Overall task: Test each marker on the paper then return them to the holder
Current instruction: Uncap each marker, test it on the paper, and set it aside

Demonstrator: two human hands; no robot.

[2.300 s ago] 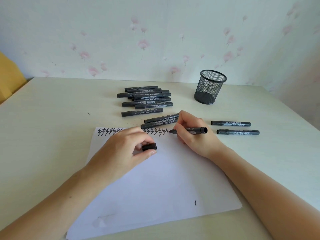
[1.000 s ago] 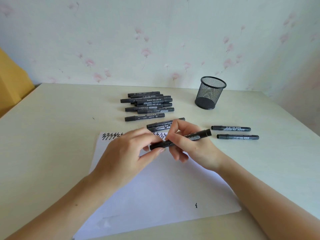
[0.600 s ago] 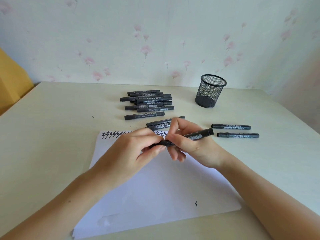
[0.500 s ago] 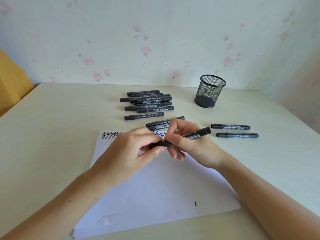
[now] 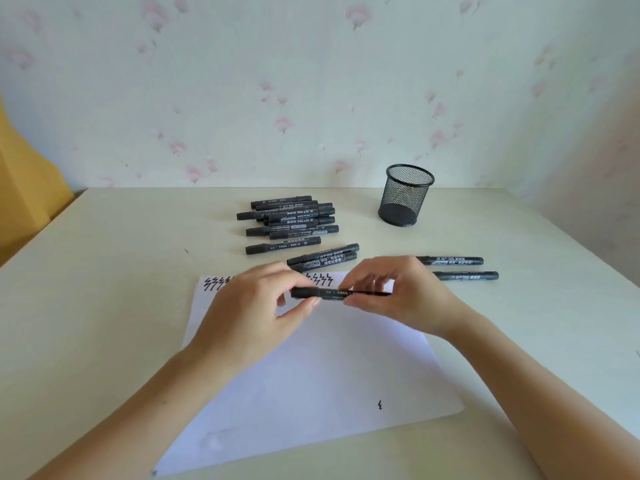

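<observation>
At frame centre, your left hand (image 5: 256,306) and right hand (image 5: 398,296) each pinch one capped marker (image 5: 332,293), level above the paper (image 5: 311,375); the mesh holder (image 5: 405,195) stands upper right.

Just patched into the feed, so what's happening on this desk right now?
A person holds one capped black marker pen level above the white paper sheet, left hand pinching the cap end, right hand gripping the barrel. Zigzag test marks line the sheet's top. The black mesh holder looks empty; other markers lie on the table.
</observation>
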